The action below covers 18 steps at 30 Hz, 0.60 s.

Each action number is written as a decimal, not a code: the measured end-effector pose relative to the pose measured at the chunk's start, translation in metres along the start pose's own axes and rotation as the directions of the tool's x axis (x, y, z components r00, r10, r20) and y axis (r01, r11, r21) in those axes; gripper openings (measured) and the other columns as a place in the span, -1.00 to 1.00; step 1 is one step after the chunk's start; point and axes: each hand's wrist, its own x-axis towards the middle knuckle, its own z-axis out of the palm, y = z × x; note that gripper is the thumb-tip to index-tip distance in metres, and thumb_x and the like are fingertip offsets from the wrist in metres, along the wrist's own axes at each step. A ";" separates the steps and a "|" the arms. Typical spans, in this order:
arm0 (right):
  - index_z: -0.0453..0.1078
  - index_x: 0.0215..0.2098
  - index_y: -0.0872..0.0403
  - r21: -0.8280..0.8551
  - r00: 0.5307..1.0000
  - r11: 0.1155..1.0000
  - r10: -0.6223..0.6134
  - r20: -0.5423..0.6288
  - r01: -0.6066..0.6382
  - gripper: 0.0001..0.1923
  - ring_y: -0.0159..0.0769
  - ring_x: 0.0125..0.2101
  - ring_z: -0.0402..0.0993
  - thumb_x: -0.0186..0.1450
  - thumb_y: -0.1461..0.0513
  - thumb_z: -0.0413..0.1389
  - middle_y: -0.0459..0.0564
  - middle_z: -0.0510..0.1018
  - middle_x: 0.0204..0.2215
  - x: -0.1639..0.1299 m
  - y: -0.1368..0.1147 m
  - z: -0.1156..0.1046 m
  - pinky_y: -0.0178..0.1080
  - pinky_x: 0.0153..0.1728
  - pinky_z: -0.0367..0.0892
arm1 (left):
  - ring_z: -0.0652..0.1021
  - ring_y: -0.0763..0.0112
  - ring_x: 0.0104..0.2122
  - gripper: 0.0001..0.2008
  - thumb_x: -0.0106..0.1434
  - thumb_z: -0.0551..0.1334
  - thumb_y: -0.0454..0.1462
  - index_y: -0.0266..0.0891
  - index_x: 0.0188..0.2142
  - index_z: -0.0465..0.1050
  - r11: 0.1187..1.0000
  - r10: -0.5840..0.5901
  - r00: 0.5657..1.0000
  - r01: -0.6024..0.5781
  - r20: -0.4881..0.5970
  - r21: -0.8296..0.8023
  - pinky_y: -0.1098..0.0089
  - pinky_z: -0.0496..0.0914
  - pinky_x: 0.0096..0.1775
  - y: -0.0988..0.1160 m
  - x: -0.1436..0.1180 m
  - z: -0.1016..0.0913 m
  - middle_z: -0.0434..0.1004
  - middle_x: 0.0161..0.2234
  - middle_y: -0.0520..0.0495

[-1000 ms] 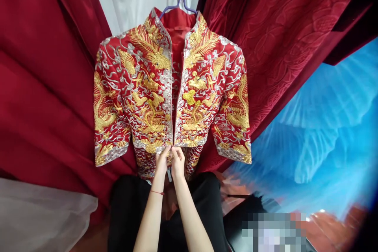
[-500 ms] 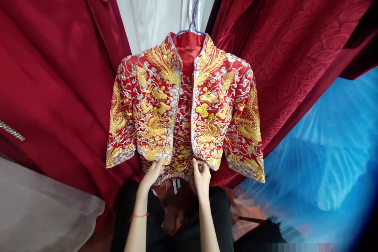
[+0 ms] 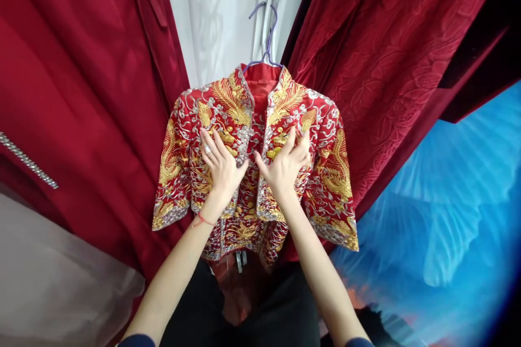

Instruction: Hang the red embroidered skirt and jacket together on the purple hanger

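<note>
In the head view a red jacket [image 3: 342,179] with gold and silver embroidery hangs in front of me, its front parted down the middle. Its collar sits around a purple wire hanger [image 3: 269,46]. My left hand [image 3: 222,165], with a ring on one finger and a red string at the wrist, lies spread over the jacket's left front panel. On the right front panel rests my right hand [image 3: 287,165], fingers apart and thumb toward the opening. Below the hem, small pale tags [image 3: 241,261] dangle.
Dark red cloth [image 3: 81,76] drapes at the left, and patterned red fabric [image 3: 391,65] at the right. White cloth [image 3: 215,16] hangs behind the hanger. Blue fabric [image 3: 443,200] fills the lower right, and a pale translucent sheet [image 3: 57,271] the lower left.
Both hands have let go of the jacket's lower front edges and moved up onto its chest panels, fingers spread. The jacket and hanger appear slightly lower in view.
</note>
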 end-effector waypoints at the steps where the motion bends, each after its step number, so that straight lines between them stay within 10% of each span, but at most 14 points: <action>1: -0.29 0.45 0.26 -0.015 0.999 1.000 -0.026 0.019 0.026 0.01 0.28 0.39 -0.25 0.27 -0.09 0.02 0.53 -0.21 0.39 0.008 0.000 0.001 0.36 0.19 -0.02 | -0.30 -0.20 0.43 0.12 0.17 0.38 -0.08 -0.61 0.41 -0.27 1.000 -0.017 1.000 0.017 -0.017 -0.013 -0.16 -0.18 0.36 -0.005 0.003 0.003 -0.43 0.42 -0.65; 9: -0.25 0.46 0.21 0.007 0.996 1.000 -0.023 -0.083 0.023 0.04 0.35 0.33 -0.07 0.19 -0.05 0.05 0.48 -0.04 0.36 0.066 0.068 -0.019 0.41 0.14 0.01 | 0.03 0.13 0.43 -0.35 0.27 0.16 -0.36 -0.20 0.35 0.14 0.957 -0.031 0.985 -0.020 -0.172 -0.291 0.10 -0.10 0.40 -0.097 0.050 -0.031 0.09 0.40 -0.24; 18: 0.17 0.29 0.15 0.102 0.992 0.991 -0.098 0.080 0.089 -0.20 0.23 0.05 0.30 0.22 -0.11 0.05 0.35 0.40 0.09 0.123 0.117 -0.029 0.32 0.06 0.16 | 0.56 0.27 -0.03 -0.66 0.40 0.11 -0.05 -0.26 -0.10 0.45 0.807 -0.237 0.941 0.052 -0.243 -0.589 0.31 0.39 0.11 -0.109 0.134 -0.037 0.59 -0.12 -0.16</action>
